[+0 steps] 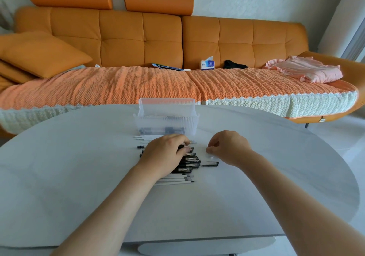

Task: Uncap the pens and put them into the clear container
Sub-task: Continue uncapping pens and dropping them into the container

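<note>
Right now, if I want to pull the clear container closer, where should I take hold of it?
Grip the clear container under the flared rim at its two short ends, coming in from left and right. It sits broadside to you, the lip juts out there, and pens crowd its near wall.

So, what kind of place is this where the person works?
Probably a home living room: a long orange padded sofa stands behind the white oval table, and a blue-and-white tissue box and crumpled pink clothing lie on its seat.
</note>
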Available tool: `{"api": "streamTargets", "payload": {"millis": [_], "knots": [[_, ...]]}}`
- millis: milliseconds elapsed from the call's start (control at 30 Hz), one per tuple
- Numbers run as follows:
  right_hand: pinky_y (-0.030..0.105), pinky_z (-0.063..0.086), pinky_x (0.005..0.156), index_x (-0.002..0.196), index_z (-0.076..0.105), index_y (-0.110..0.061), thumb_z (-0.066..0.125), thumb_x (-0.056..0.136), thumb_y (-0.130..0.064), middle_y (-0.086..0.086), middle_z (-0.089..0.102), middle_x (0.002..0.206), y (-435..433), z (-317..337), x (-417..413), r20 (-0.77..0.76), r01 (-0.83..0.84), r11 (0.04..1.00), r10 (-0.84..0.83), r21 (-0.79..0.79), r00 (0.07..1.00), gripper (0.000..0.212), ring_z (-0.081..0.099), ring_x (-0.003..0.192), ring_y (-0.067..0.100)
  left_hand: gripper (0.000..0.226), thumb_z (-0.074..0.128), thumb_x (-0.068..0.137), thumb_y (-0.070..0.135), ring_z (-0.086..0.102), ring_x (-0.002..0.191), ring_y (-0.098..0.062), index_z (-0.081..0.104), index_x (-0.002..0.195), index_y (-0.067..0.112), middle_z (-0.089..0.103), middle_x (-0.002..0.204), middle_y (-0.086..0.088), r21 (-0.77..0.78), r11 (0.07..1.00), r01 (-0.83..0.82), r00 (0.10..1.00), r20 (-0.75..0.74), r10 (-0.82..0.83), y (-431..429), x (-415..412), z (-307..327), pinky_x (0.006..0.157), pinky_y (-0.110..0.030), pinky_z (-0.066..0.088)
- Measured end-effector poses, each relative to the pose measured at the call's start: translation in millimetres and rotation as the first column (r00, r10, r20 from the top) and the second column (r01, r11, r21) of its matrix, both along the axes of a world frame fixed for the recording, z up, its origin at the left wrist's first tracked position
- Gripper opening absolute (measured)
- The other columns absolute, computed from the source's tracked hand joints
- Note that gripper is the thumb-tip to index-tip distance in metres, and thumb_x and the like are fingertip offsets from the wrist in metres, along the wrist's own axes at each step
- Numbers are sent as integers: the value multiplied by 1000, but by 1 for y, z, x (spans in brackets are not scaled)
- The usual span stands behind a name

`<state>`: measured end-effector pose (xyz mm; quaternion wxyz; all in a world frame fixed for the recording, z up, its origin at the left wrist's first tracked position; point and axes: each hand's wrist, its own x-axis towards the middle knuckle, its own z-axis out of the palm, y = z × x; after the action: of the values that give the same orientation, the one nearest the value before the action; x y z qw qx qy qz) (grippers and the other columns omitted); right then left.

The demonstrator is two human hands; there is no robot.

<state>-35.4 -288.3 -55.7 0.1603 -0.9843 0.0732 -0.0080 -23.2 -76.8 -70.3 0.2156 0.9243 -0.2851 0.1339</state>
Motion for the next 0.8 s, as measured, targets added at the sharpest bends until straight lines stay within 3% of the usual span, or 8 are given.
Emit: {"api": "streamTargets", "payload": {"millis": [233, 367, 433, 567, 800], "knots": [[22, 43, 60, 95, 66, -38, 64, 92, -32, -18, 67, 95, 3, 0, 1, 114, -84, 991, 72, 103, 991, 7, 59, 80, 6, 17, 56, 95, 35, 58, 96, -9, 65, 105, 24, 64, 106, 14, -58, 998, 32, 998, -49, -35, 8, 3, -1, 76, -25, 43], [22, 51, 59, 84, 70, -39, 74, 86, -28, -23, 66, 87, 13, 7, -5, 175, -167, 948, 123, 271, 977, 12, 61, 66, 10, 18, 57, 96, 32, 57, 96, -10, 66, 107, 20, 64, 105, 10, -75, 996, 46, 997, -53, -50, 10, 3, 2, 77, -24, 43], [15, 48, 52, 79, 71, -41, 78, 82, -27, -24, 67, 83, 17, 9, -7, 186, -202, 926, 148, 318, 971, 16, 60, 59, 9, 20, 57, 96, 30, 58, 97, -11, 66, 108, 18, 65, 106, 8, -87, 995, 57, 997, -56, -62, 10, 2, 3, 78, -22, 42], [6, 39, 53, 79, 70, -40, 82, 78, -27, -19, 67, 81, 21, 11, -11, 208, -239, 912, 177, 333, 962, 18, 55, 60, -7, 19, 58, 96, 30, 58, 93, -10, 66, 107, 17, 64, 102, 7, -101, 992, 70, 995, -65, -77, 9, 1, 3, 73, -20, 39], [10, 38, 53, 76, 69, -40, 83, 77, -30, -19, 68, 79, 24, 12, -12, 214, -249, 899, 180, 360, 960, 17, 53, 55, -3, 18, 58, 95, 32, 56, 87, -7, 66, 104, 19, 60, 94, 12, -118, 990, 72, 994, -78, -82, 8, 1, 3, 68, -14, 37]]}}
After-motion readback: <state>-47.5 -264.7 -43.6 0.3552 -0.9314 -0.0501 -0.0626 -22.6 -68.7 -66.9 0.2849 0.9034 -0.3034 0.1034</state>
